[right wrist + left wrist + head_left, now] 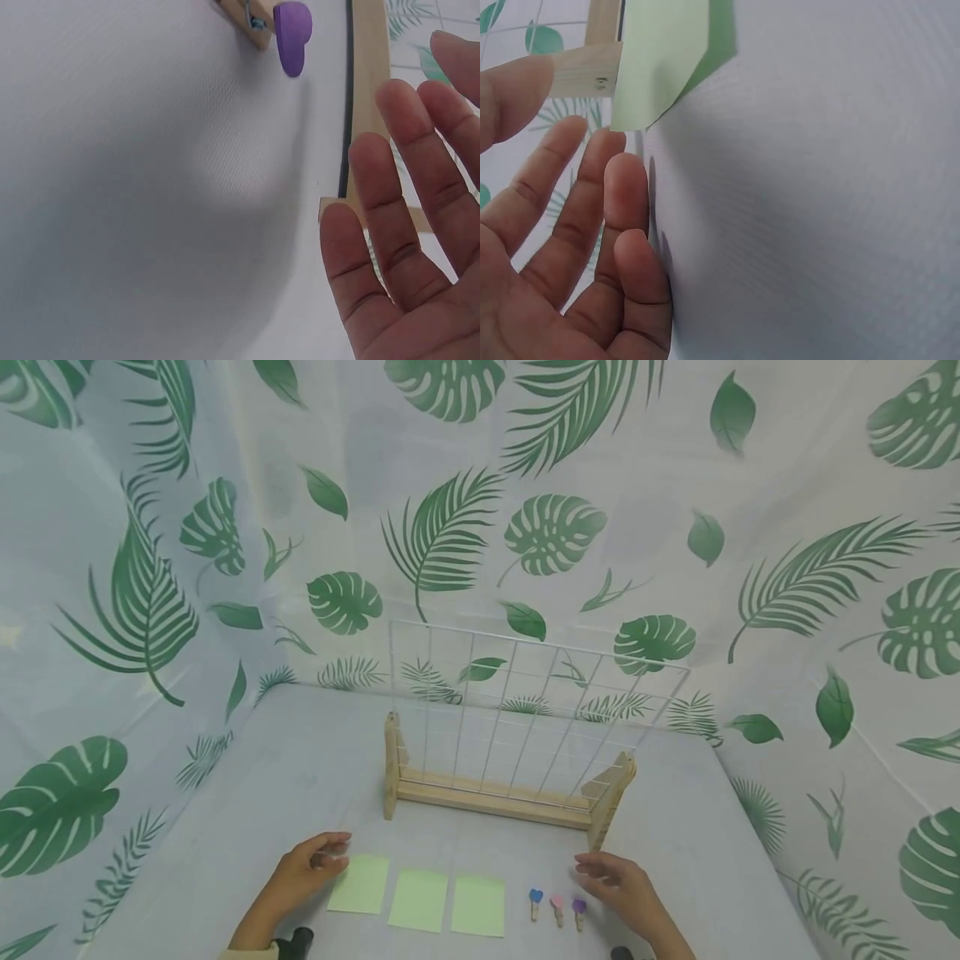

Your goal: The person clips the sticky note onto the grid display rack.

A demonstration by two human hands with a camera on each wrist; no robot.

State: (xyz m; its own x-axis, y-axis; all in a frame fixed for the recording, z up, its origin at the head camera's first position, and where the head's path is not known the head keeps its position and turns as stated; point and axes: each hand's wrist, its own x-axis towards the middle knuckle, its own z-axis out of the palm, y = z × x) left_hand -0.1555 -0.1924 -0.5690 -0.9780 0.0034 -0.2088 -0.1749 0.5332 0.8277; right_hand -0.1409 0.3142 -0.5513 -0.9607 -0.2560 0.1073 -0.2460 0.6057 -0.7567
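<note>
Three pale green paper squares lie in a row on the table: a left one (pixel 362 885), a middle one (pixel 418 900) and a right one (pixel 478 906). My left hand (pixel 303 872) is beside the left square, its fingers relaxed and holding nothing. To the right of the papers lie three small wooden clips with heart tops, one blue (pixel 536 897), one pink (pixel 557 906) and one purple (pixel 579 907). Next to the purple clip my right hand (pixel 618 889) hovers with loose fingers and nothing in it. In the right wrist view the purple heart (pixel 292 37) shows past the fingertips.
Behind the papers stands a white wire grid (pixel 517 718) in a wooden stand (pixel 487 802), leaning back. Leaf-patterned cloth (pixel 555 535) surrounds the white table (pixel 315 760) at the back and both sides.
</note>
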